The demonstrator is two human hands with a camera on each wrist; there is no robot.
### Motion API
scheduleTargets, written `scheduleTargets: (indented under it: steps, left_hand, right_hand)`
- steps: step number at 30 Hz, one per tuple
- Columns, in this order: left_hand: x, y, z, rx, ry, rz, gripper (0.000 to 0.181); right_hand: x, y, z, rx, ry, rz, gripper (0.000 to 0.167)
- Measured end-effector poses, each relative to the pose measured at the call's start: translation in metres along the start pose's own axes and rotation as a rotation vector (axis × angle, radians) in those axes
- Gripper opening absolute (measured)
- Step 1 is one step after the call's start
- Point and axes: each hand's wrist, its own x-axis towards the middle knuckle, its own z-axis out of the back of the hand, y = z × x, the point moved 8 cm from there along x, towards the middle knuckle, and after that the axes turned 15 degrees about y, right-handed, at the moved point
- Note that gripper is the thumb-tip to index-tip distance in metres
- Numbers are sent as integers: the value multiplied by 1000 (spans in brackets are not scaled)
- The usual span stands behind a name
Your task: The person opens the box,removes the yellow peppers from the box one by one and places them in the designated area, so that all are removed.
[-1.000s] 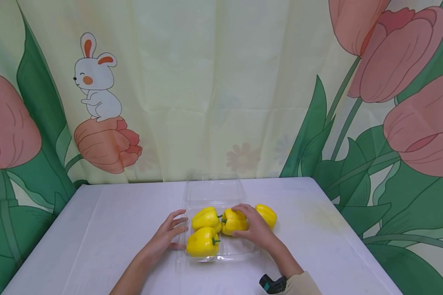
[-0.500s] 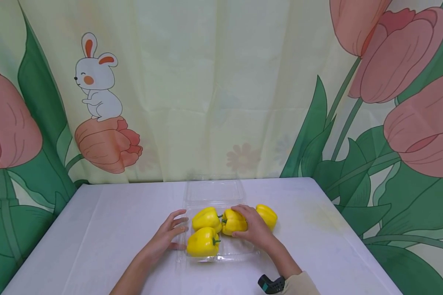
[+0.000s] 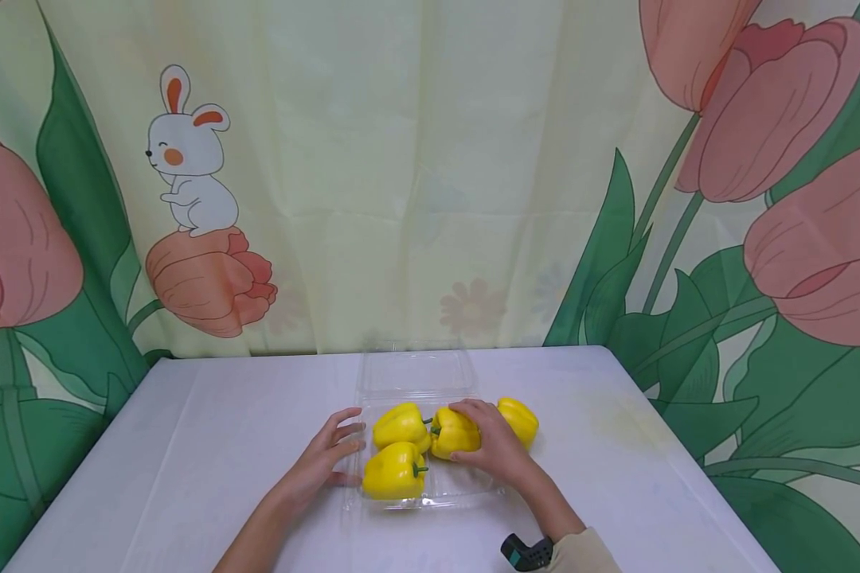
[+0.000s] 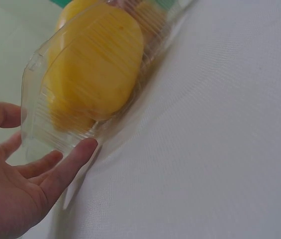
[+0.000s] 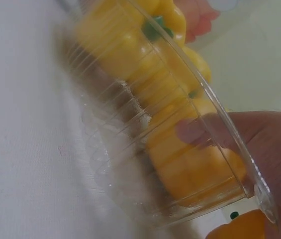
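While pinching the central pepper point(image 3: 453, 434) between thumb and fingers of the right hand point(image 3: 489, 438), held it inside the clear container point(image 3: 462, 479), toward the back of its right half. Rested the left hand point(image 3: 330, 448) at the container's left wall, fingers spread wide, with one tip by the lower edge. Had bare container floor at the front right, and broad stretches of white cloth point(image 3: 616, 493) out to both side edges of the table. Had the rear-left pepper point(image 3: 400, 426) and front-left pepper point(image 3: 394, 473) close together behind that left wall; had the fourth pepper point(image 3: 519, 420) outside, just past the right hand and partly hidden by it.

Saw thin, glossy, ribbed plastic, with the lid point(image 3: 417, 372) folded back toward the far edge. Saw shiny yellow skins — lobed, blocky, with short green stems. Worked on fine-woven, lightly creased cloth, beside a beige sleeve point(image 3: 586, 553) and a black device point(image 3: 526, 551). Faced a pale curtain point(image 3: 365, 159), softly pleated — printed with a white rabbit point(image 3: 197, 191), pink tulips point(image 3: 767, 127) and green leaves.
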Motion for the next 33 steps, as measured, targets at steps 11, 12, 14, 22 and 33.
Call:
scheduleTargets:
  steps: [11, 12, 14, 22, 33]
  left_hand:
    - [-1, -1, -1, 2, 3, -3, 53]
    - [-1, -1, -1, 2, 2, -2, 53]
    - [-1, -1, -1, 0, 1, -1, 53]
    - [0, 0, 0, 1, -8, 0, 52]
    - [-1, 0, 0, -7, 0, -8, 52]
  right_hand:
    - [-1, 0, 2, 7, -21, 26, 68]
    - [-1, 0, 2, 8, -22, 28, 68]
    - [-2, 0, 3, 12, -24, 33, 68]
    - [-3, 0, 5, -10, -34, 45, 69]
    - [-6, 1, 9, -23, -61, 46, 69]
